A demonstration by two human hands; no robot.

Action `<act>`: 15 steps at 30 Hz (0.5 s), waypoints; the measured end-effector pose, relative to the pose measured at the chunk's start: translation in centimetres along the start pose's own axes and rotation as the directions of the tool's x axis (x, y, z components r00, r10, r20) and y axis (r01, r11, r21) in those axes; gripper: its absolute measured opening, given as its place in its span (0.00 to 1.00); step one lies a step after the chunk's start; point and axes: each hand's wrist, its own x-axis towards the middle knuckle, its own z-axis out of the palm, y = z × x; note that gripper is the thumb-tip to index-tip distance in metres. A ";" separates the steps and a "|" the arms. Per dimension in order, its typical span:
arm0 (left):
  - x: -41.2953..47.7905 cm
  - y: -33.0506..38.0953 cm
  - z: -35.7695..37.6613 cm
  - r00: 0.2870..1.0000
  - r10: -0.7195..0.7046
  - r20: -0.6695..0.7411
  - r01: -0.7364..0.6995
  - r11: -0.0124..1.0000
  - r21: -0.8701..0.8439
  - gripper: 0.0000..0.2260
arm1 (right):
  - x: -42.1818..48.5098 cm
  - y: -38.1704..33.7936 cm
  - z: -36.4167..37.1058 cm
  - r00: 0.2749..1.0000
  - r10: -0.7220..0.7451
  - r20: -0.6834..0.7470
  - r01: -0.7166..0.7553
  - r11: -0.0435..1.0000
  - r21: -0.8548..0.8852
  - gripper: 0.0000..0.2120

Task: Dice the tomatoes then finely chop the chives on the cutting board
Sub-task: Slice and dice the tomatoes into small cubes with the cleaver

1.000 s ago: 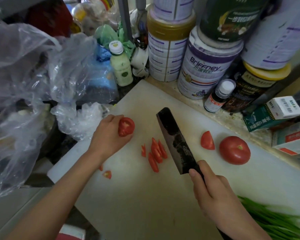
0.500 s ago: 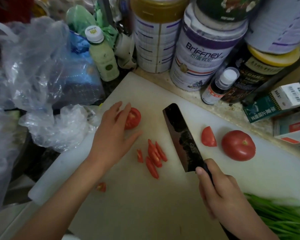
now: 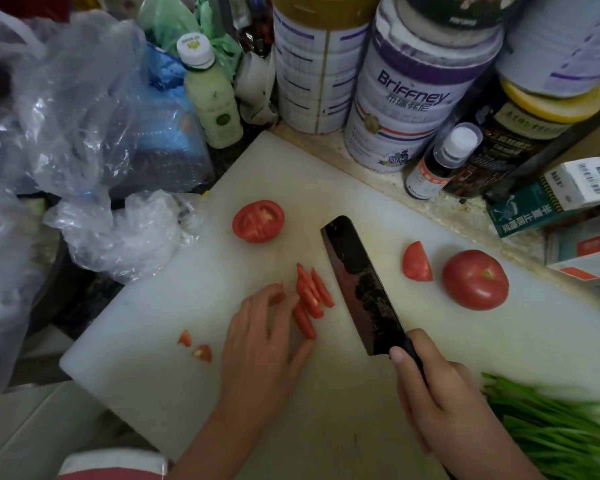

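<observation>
Left grip (image 3: pixel 261 336) flat, fingers straight, right grip (image 3: pixel 437 398) curled round knife (image 3: pixel 361 285) handle

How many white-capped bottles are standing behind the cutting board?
2: a pale green bottle left of the stacked tins, and a small dark bottle right of the Briffney tin. The clutter may hide more.

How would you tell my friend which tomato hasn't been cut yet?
Find the white cutting board. Right of the dark knife, near the board's right edge, sits the whole tomato beside a wedge. It alone is round and uncut, with a stem scar on top.
</observation>
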 end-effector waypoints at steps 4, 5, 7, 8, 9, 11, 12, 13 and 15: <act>0.0 -0.1 0.2 0.999 -0.035 -0.023 0.034 0.997 -0.063 0.14 | -0.3 0.3 -0.1 1.000 0.007 -0.001 -0.007 1.000 0.010 0.13; 0.1 -0.2 0.2 0.999 -0.047 -0.025 0.045 0.996 -0.076 0.13 | -0.4 0.5 0.0 1.000 0.010 -0.004 -0.010 1.000 0.007 0.14; 0.4 -0.1 0.1 0.997 -0.081 -0.013 0.079 0.992 -0.102 0.14 | -0.6 0.8 0.0 1.000 0.011 0.000 -0.011 1.000 0.010 0.14; 0.6 0.0 0.0 0.995 -0.096 -0.003 0.095 0.989 -0.113 0.15 | -0.6 0.9 0.0 1.000 0.011 0.006 -0.011 1.000 0.014 0.14; 0.8 0.1 0.0 0.995 -0.104 0.002 0.104 0.987 -0.119 0.15 | -0.7 1.0 0.0 1.000 0.008 0.011 -0.008 1.000 0.013 0.14; 1.1 0.2 0.0 0.994 -0.107 0.002 0.107 0.986 -0.125 0.17 | -0.7 1.1 0.0 1.000 -0.001 0.019 0.001 1.000 -0.007 0.13; 1.2 0.3 0.0 0.994 -0.112 0.001 0.111 0.986 -0.128 0.18 | -0.7 1.2 0.2 1.000 -0.002 0.020 0.003 1.000 -0.024 0.12; 1.3 0.4 0.1 0.993 -0.120 0.000 0.119 0.984 -0.135 0.20 | -0.7 1.3 0.3 1.000 -0.004 0.018 0.005 0.999 -0.041 0.10; 1.2 0.5 0.2 0.990 -0.140 -0.009 0.136 0.975 -0.178 0.22 | -0.7 1.3 0.7 1.000 -0.022 0.008 0.023 0.998 -0.064 0.06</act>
